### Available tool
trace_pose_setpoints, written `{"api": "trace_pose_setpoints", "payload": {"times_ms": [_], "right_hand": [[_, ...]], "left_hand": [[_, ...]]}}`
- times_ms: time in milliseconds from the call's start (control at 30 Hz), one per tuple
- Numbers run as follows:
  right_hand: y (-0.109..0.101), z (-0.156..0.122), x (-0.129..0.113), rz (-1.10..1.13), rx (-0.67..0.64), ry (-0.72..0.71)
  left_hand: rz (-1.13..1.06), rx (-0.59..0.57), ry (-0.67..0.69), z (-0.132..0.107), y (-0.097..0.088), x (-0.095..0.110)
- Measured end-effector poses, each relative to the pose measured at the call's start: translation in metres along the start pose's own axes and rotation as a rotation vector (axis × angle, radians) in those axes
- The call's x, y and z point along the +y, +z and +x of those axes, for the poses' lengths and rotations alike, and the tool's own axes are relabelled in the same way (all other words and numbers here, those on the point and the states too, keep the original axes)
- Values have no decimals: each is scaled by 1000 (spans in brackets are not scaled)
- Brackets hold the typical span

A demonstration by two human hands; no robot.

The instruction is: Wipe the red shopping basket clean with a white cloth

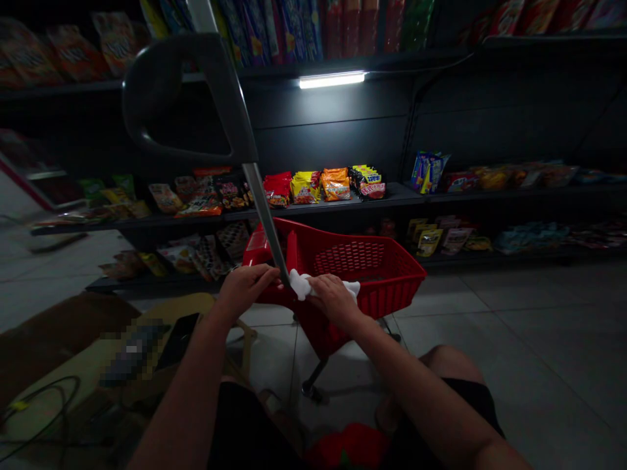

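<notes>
1. The right hand [333,297] is gripping a white cloth [300,285]; its fingers are lying over the cloth, and loose ends are sticking out on both sides of this grip.
2. The left hand [252,284] is resting just to the left of that grip, with its fingertips at the lower end of a metal pole [267,209]. I cannot tell whether they are closing around the pole or only touching it.
3. The cloth is sitting between the pole and the right palm, at the near side of a red cart [392,294]. The basket of this cart is extending beyond the grip and to its right.
4. Above both hands, the pole is rising and leaning to the left, and it is carrying a dark handle [230,98].
5. In my judgement, the cloth is light, soft and not fragile; it is easily folding, so the bunched middle under the fingers is a good place for holding it.
6. The pole is looking stiff and smooth, perhaps a little slippery; its lower end, near the left fingertips, is offering a steady hold.
7. The cart is seeming rigid, probably plastic, and it is standing on wheels [311,390] below the grip, so it may be rolling under a sideways push; its rim is the firmer part for taking hold.
</notes>
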State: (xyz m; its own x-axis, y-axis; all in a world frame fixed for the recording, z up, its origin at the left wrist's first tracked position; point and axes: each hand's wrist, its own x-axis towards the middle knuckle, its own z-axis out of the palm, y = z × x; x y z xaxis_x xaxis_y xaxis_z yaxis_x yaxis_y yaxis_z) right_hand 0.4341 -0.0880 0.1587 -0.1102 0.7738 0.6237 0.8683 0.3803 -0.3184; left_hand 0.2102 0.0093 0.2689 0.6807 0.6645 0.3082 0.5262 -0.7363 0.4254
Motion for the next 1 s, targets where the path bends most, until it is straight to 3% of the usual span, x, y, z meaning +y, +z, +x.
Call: {"api": "trace_pose_setpoints", "payload": {"times_ms": [100, 200, 233, 267, 300, 367, 433, 533, 633, 833, 933, 1000], "right_hand": [[-13, -18, 24, -57, 18, 104], [-15, -21, 17, -74, 73, 187], [-12, -18, 9, -50, 84, 168], [-6, -14, 0, -16, 91, 123], [0, -9, -8, 21, 97, 64], [15, 0, -17, 73, 102, -36], [26, 2, -12, 66, 102, -45], [22, -14, 20, -19, 60, 35], [-2, -48, 72, -153, 35, 133], [-71, -115, 171, -427, 3, 320], [-93, -128, 196, -487, -36, 356], [-95, -126, 197, -491, -45, 341]], "left_hand": [[5, 84, 18, -14, 4, 7], [111, 501, 68, -31, 27, 26], [101, 576, 144, -34, 37, 35], [83, 578, 276, -35, 47, 44], [85, 474, 395, -33, 56, 54], [116, 329, 486, -20, 69, 69], [230, 296, 418, -3, 74, 76], [475, 154, 276, 14, 72, 69], [636, -27, 242, 15, 67, 57], [684, -88, 269, 17, 63, 47], [700, -127, 306, 23, 65, 45], [720, -165, 343, 27, 67, 45]]}}
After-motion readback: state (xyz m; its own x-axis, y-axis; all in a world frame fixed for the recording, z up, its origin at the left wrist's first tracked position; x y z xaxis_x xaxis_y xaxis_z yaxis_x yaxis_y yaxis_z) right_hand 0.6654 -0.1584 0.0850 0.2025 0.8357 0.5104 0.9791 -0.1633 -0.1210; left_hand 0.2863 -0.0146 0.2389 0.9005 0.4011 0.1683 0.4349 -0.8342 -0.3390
